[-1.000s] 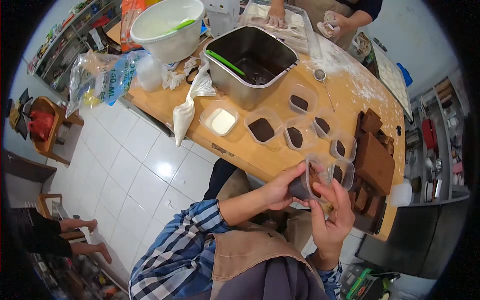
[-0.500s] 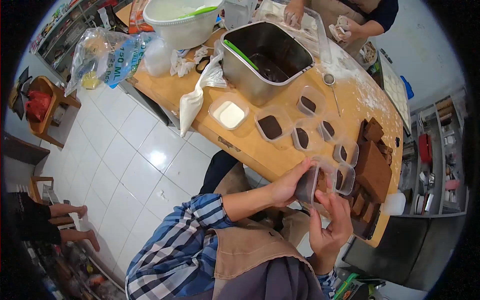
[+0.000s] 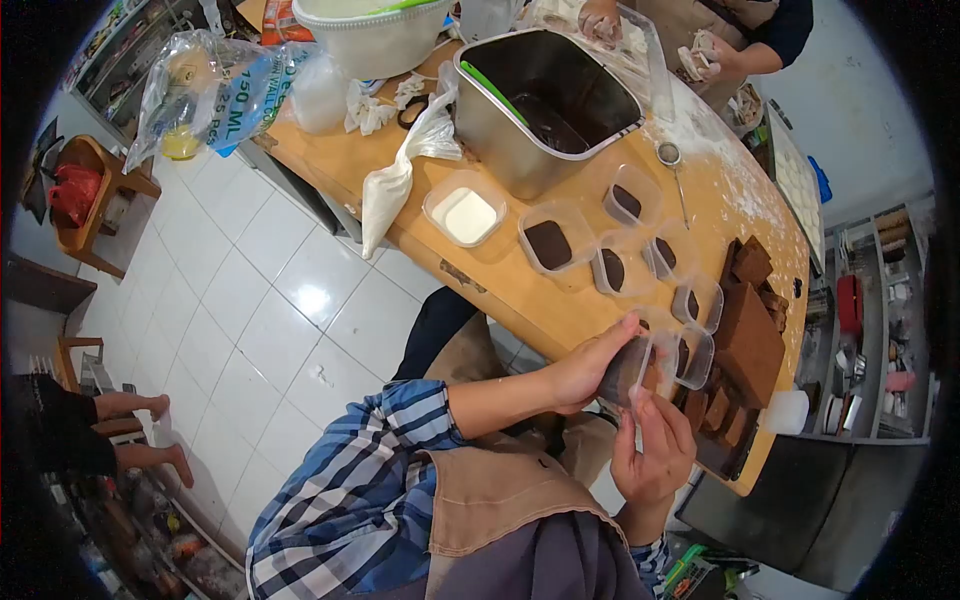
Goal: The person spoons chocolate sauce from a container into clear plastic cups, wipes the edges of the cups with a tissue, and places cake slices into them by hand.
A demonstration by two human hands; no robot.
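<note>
My left hand (image 3: 585,376) is closed round a clear plastic cup (image 3: 626,372), tilted over the table's front edge. At the cup's near rim, my right hand (image 3: 655,450) has its fingers bent together, some seen blurred through the clear wall; what lies inside is hard to make out. Just beyond stand several similar cups with a dark brown layer, among them one cup (image 3: 549,245) at the left and another (image 3: 694,357) close to my fingers. To the right are a large block of chocolate cake (image 3: 748,345) and smaller cut pieces (image 3: 715,410) on a dark tray.
A deep metal tin (image 3: 520,165) with dark residue and a green spatula (image 3: 495,92) stands behind the cups. Left of it are a filled piping bag (image 3: 388,195), a cup of white cream (image 3: 465,215) and a white basin (image 3: 375,45). Opposite, a co-worker's floury hands (image 3: 700,57) show.
My right hand has lowered slightly and shifted left along the cup, its fingers bending more. The cup stays in my left hand. The whole view has shifted a little.
</note>
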